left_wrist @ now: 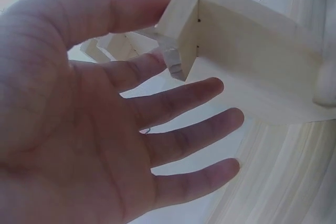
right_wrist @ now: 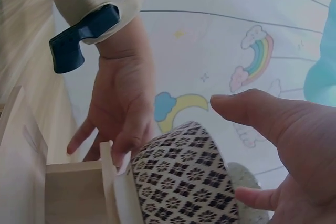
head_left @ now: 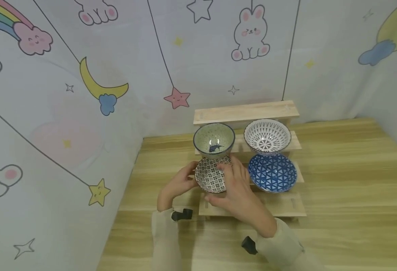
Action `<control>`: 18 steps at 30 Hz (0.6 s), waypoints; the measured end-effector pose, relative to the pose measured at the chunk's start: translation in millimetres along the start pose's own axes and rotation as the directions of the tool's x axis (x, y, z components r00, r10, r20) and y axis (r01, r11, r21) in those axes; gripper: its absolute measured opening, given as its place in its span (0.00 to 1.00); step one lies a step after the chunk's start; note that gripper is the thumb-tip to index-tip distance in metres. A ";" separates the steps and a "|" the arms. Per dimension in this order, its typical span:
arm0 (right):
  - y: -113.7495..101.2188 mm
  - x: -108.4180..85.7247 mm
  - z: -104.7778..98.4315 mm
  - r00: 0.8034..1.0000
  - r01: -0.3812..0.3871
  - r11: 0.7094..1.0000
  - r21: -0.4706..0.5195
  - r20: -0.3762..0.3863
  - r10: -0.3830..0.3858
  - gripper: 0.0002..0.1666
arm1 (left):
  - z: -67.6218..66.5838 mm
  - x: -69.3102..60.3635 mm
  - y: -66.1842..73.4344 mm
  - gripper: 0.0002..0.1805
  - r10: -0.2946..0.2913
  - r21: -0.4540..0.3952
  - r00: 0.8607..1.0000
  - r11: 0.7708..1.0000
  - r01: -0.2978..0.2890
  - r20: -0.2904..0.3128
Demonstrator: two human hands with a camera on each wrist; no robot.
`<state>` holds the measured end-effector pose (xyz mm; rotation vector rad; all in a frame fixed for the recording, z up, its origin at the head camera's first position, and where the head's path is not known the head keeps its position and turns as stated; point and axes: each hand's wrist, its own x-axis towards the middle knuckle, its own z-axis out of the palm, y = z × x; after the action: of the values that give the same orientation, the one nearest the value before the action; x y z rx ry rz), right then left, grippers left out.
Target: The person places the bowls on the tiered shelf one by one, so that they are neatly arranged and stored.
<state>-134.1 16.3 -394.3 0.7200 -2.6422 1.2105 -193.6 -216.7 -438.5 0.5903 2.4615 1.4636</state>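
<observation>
A small bowl with a dark floral lattice pattern [head_left: 209,176] sits tilted on the left of a stepped wooden rack [head_left: 252,206]. My right hand [head_left: 240,194] reaches over its right side, fingertips at the rim; in the right wrist view the thumb stands apart from the bowl [right_wrist: 184,182]. My left hand [head_left: 181,183] is at the bowl's left. Seen from the left wrist, that hand [left_wrist: 100,114] has its fingers spread nearly straight, with thumb and index finger near the end of a rack board [left_wrist: 181,35]. Whether they press on it is unclear.
Behind the patterned bowl stands a greenish bowl with a blue fish [head_left: 214,135]. On the rack's right are a white bowl with dark strokes [head_left: 267,134] and a blue triangle-patterned bowl [head_left: 273,173]. The rack stands on a wooden table [head_left: 347,180] before a cartoon-printed curtain [head_left: 218,75].
</observation>
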 end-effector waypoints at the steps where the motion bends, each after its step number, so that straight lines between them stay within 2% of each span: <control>1: -1.4 -1.9 -1.8 1.000 0.014 1.000 0.002 0.007 -0.014 0.48 | -0.4 0.9 -6.3 0.32 0.003 0.015 1.000 1.000 -0.003 -0.004; 7: -7.3 -9.5 -15.0 0.988 0.151 0.988 0.000 -0.011 -0.151 0.48 | -1.7 -2.9 -7.4 0.32 -0.021 0.055 0.998 0.998 0.024 -0.054; 10: -10.5 -10.4 -23.0 0.981 0.191 0.981 0.027 -0.029 -0.190 0.48 | -2.9 -9.3 -7.1 0.31 -0.049 0.052 0.996 0.997 0.053 -0.078; 15: -12.1 -5.2 -38.8 0.978 0.191 0.976 0.100 -0.098 -0.182 0.45 | -8.9 -19.6 -7.9 0.30 -0.083 0.050 0.989 0.995 0.090 -0.125; 18: -7.8 -4.8 -49.3 0.977 0.173 0.980 0.097 -0.141 -0.159 0.46 | -12.5 -25.6 -10.4 0.28 -0.101 0.060 0.982 0.992 0.112 -0.161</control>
<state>-129.3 50.4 -357.9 0.8293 -2.3728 1.3146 -177.8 -242.4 -442.1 0.3614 2.6281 1.4398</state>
